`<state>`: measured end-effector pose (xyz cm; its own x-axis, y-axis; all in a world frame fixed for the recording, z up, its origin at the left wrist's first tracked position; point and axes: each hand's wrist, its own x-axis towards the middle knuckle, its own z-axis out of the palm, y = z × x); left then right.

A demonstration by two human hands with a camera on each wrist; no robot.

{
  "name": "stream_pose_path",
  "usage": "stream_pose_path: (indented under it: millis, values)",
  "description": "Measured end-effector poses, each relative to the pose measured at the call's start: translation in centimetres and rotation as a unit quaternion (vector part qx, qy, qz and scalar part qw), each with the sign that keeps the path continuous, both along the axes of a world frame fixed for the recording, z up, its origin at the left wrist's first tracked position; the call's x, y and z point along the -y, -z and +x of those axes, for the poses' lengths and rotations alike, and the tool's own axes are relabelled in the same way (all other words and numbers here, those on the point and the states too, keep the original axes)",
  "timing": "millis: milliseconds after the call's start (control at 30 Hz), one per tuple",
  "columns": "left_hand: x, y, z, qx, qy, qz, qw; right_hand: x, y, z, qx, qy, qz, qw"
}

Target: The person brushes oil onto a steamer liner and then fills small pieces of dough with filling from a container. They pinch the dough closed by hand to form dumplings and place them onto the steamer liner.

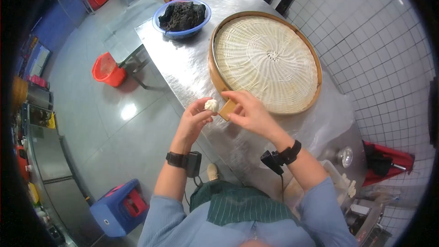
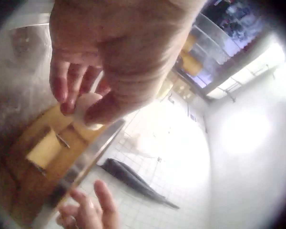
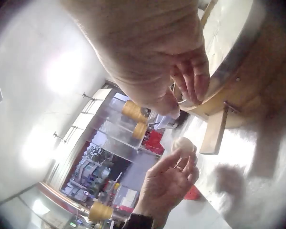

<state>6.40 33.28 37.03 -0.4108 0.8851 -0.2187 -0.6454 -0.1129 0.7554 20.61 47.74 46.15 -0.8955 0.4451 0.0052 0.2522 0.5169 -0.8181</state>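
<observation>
A small white pleated bun [image 1: 211, 105] is pinched between the thumb and fingers of my left hand [image 1: 195, 120], beside a large round bamboo steamer [image 1: 218, 77]. In the left wrist view the thumb hides part of the bun [image 2: 89, 106]. My right hand [image 1: 251, 113] is held by the steamer's near side, its fingers loosely bent with nothing between them. A flat wooden handle block [image 3: 215, 131] sticks out from the steamer's wall, just beyond those fingers in the right wrist view. A woven pale mat [image 1: 270, 59] covers the steamer's top.
The steamer stands on a metal table [image 1: 171, 66]. Behind it on the left is a blue basin [image 1: 208, 18] holding a dark, rough mass [image 1: 182, 16]. A red bucket [image 1: 109, 70] and a blue stool [image 1: 118, 210] are on the floor. A tiled wall [image 1: 366, 32] rises on the right.
</observation>
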Motion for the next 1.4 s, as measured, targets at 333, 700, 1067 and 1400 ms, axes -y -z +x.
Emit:
stream_pose_path:
  millis: [333, 700, 1067, 1400]
  values:
    - [-0.6, -3.6, 1.9, -0.127, 0.044, 0.059, 0.989, 0.2, -1.2, -0.1, 0.007, -0.109, 0.014, 0.994]
    - [-2.7, -3.4, 3.5, 0.028, 0.038, 0.025, 0.999, -0.1, -1.0, 0.6, -0.052, -0.077, 0.029, 0.995]
    - [-3.5, -3.3, 4.6, -0.016, -0.029, 0.012, 0.999, 0.2, -1.4, 0.9, -0.054, 0.022, 0.082, 0.995]
    - [-3.5, -4.5, 4.7, -0.079, 0.0, -0.037, 0.996, 0.5, -1.4, 1.4, -0.051, 0.021, 0.09, 0.994]
